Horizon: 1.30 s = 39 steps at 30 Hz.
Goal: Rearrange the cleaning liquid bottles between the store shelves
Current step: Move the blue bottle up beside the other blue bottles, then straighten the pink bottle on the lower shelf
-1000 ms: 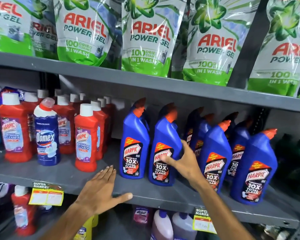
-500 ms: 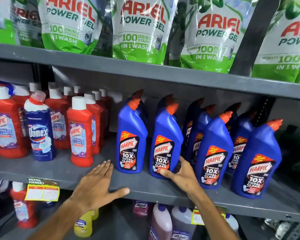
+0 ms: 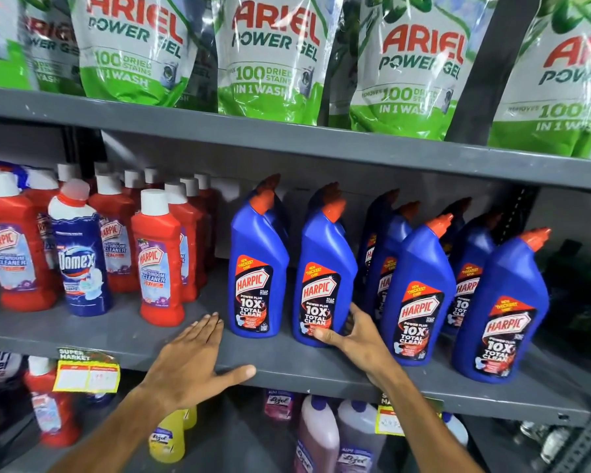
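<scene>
Gripping so low on the second blue Harpic bottle [image 3: 323, 278], the right hand [image 3: 352, 336] could tip the tall bottle into its neighbour at 3 o'clock [image 3: 417, 298] if pulled quickly. That bottle stands upright on the middle shelf [image 3: 287, 365]; the left hand [image 3: 193, 361] lies flat and released at its 8 o'clock

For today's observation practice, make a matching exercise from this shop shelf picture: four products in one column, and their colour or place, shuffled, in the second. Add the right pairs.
Column one:
1. Domex bottle
2. Ariel Power Gel pouches
3. Harpic bottle under the right hand
4. yellow bottle

Column two:
A. on the top shelf, green and white
B. on the lowest shelf, below the left hand
C. dark blue with a white shoulder, among red bottles
D. blue with an orange cap, second from the left in the front row

Pairs: 1-C, 2-A, 3-D, 4-B
</scene>
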Each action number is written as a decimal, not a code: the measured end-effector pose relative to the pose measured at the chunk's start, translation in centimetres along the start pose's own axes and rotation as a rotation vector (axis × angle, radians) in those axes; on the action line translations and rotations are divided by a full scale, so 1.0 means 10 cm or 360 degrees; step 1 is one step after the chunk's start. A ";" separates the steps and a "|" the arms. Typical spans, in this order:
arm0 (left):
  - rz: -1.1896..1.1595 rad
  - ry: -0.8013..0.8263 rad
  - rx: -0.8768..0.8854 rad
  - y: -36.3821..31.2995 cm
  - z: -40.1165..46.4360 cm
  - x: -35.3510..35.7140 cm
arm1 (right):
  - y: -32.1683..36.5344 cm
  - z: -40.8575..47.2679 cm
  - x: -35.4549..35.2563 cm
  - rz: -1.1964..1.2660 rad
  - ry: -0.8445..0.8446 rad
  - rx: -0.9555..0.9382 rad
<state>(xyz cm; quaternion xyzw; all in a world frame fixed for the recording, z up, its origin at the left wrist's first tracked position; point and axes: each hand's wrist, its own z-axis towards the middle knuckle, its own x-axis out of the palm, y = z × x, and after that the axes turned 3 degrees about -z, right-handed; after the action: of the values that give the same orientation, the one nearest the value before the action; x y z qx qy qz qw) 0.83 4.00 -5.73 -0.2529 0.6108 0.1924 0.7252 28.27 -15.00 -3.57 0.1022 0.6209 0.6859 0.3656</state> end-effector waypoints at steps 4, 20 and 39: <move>-0.0013 0.0012 -0.0001 -0.01 -0.01 -0.03 | 0.01 -0.01 0.01 -0.0007 -0.0001 -0.0006; -0.0025 -0.0568 0.0199 -0.13 -0.37 0.27 | -0.06 -0.54 0.19 -0.0559 -0.0610 -0.0506; -0.0183 0.0261 0.0161 0.18 -0.69 3.11 | -2.45 -1.74 1.27 -0.0314 -0.0667 0.0322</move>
<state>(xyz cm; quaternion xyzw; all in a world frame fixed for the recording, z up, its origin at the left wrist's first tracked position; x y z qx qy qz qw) -0.13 0.35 -37.40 -0.2655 0.6614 0.0980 0.6945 18.13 -21.46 -33.90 0.2171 0.6039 0.5450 0.5395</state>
